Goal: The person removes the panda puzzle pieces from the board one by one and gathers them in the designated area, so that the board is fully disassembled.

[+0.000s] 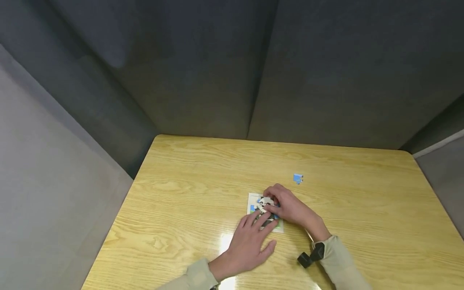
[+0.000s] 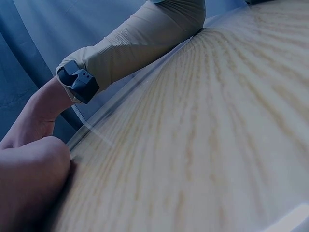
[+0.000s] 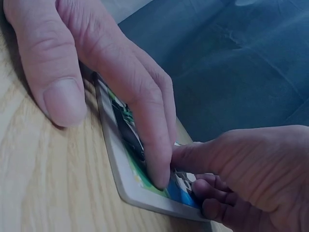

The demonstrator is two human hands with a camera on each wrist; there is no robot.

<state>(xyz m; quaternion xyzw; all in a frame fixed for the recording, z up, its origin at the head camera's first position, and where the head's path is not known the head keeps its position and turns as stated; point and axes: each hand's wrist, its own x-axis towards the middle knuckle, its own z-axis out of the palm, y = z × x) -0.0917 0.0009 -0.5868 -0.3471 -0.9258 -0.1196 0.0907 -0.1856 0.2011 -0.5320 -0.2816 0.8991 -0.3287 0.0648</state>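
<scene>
A small panda jigsaw puzzle in a white-bordered tray (image 1: 252, 197) lies on the table under both hands. My left hand (image 1: 248, 243) is spread flat from the near side, and its straight fingertips press on the lower part of the picture. In the right wrist view, one of its fingers (image 3: 152, 140) touches the green and blue area near the tray's rim. From the right, my right hand (image 1: 291, 207) pinches the panda-head piece (image 1: 266, 202) between thumb and curled fingers. Its fingers partly cover that piece, so whether it is fully seated cannot be seen.
A loose blue puzzle piece (image 1: 298, 178) lies beyond my right hand. The wood-grain table (image 1: 174, 201) meets dark curtains (image 1: 203, 80) along its far edge. A black wrist device (image 1: 311, 255) is strapped over my right sleeve.
</scene>
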